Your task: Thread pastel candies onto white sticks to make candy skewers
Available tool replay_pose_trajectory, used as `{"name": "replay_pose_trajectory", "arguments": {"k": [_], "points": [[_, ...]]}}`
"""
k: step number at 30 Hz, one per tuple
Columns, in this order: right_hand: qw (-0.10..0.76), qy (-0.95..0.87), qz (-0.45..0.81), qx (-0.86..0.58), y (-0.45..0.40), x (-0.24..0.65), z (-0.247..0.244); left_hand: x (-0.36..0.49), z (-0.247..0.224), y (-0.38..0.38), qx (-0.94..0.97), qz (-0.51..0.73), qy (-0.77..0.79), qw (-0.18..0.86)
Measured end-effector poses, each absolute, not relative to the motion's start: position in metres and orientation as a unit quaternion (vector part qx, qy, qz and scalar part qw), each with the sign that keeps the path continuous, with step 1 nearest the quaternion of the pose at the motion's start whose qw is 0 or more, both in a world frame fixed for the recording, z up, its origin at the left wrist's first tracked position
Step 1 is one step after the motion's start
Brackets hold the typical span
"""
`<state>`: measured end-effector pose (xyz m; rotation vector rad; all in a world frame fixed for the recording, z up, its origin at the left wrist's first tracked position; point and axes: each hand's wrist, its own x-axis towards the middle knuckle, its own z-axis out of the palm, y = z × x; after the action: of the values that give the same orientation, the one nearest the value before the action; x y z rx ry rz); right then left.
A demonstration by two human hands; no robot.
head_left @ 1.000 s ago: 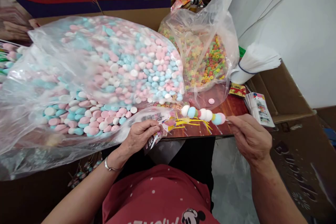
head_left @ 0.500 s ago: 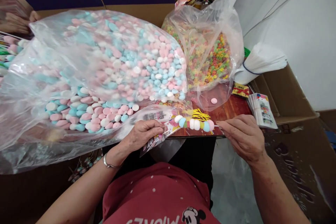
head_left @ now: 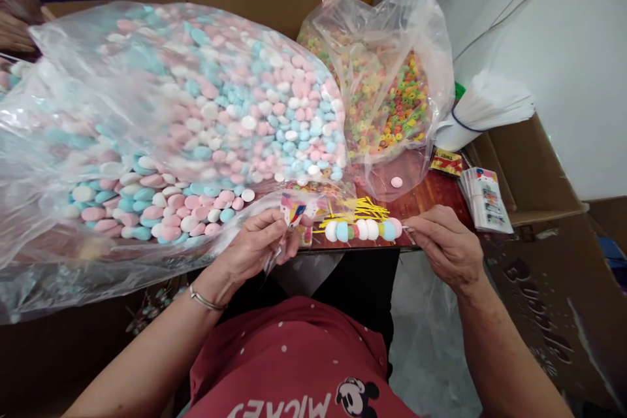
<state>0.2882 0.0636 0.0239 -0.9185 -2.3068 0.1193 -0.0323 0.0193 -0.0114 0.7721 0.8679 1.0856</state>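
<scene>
A candy skewer (head_left: 365, 230) of pink, blue, white and green pieces lies level above the table's front edge. Its stick end at the right is pinched in my right hand (head_left: 443, 241). My left hand (head_left: 262, 241) holds a printed plastic wrapper (head_left: 292, 209), now bunched and folded at the fingers, left of the skewer and apart from it. Behind the skewer, yellow twist ties (head_left: 365, 209) are scattered on the red-brown table (head_left: 421, 199). One loose pink candy (head_left: 396, 182) rests farther back.
A huge clear bag of pastel candies (head_left: 220, 117) covers the left and middle. Behind at the right are a bag of ring candies (head_left: 401, 104), a container of white sticks (head_left: 460, 130), a stack of wrappers (head_left: 484, 199) and a cardboard box (head_left: 539, 261). A person's hand (head_left: 17, 32) shows far left.
The printed wrapper has come away from the skewer's left end and is crumpled in my left hand. The skewer's left end is now uncovered. The whole view has shifted slightly.
</scene>
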Motion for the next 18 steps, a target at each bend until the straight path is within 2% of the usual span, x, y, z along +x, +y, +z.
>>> {"name": "replay_pose_trajectory", "arguments": {"k": [4, 7, 13, 18], "points": [[0.323, -0.878, 0.079, -0.343, 0.06, 0.277, 0.019, -0.006, -0.016, 0.019, 0.251, 0.488, 0.325, 0.77], [0.307, -0.89, 0.059, -0.331, 0.06, 0.276, 0.017, 0.007, -0.02, 0.018, 0.22, 0.493, 0.32, 0.779], [0.298, -0.901, -0.053, -0.311, 0.055, 0.274, 0.024, 0.015, -0.017, 0.015, 0.206, 0.533, 0.364, 0.736], [0.302, -0.877, -0.127, -0.351, 0.035, 0.254, 0.028, 0.026, -0.017, 0.009, 0.178, 0.595, 0.412, 0.666]]}}
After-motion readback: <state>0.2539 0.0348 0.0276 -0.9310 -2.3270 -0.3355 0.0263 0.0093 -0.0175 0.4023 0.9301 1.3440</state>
